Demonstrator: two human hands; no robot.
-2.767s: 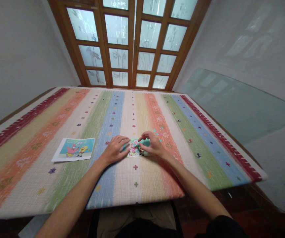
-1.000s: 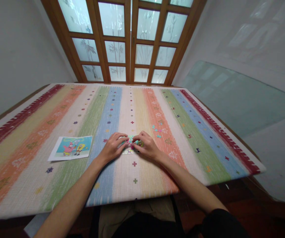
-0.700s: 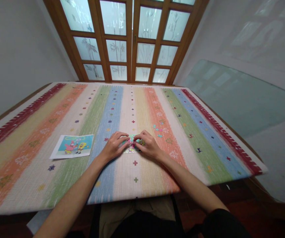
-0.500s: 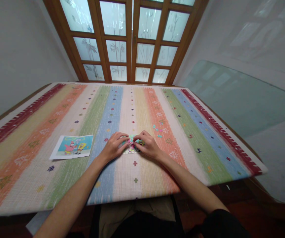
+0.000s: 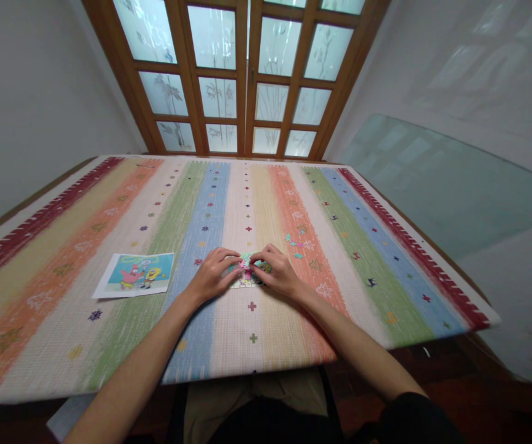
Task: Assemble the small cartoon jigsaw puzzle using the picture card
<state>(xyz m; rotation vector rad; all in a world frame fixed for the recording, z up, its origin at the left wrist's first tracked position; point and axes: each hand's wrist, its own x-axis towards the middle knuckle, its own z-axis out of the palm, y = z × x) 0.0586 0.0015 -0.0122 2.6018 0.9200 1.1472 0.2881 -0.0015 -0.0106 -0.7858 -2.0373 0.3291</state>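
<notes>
Two hands [image 5: 212, 274] [image 5: 277, 272] at a puzzle [image 5: 248, 283], grip unclear, on striped cloth [image 5: 238, 209] before glazed doors [image 5: 241, 98]

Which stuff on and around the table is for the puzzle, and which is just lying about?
For the puzzle:
the partly covered jigsaw puzzle, at the left hand and right hand
the loose jigsaw pieces just past the right hand
the SpongeBob picture, probably the guide

Just there:
the striped tablecloth
the pale green panel on the right
the white scrap down low

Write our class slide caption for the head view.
Left hand and right hand over a small jigsaw on a striped tablecloth, cartoon print to the left, loose pieces to the right.
</notes>
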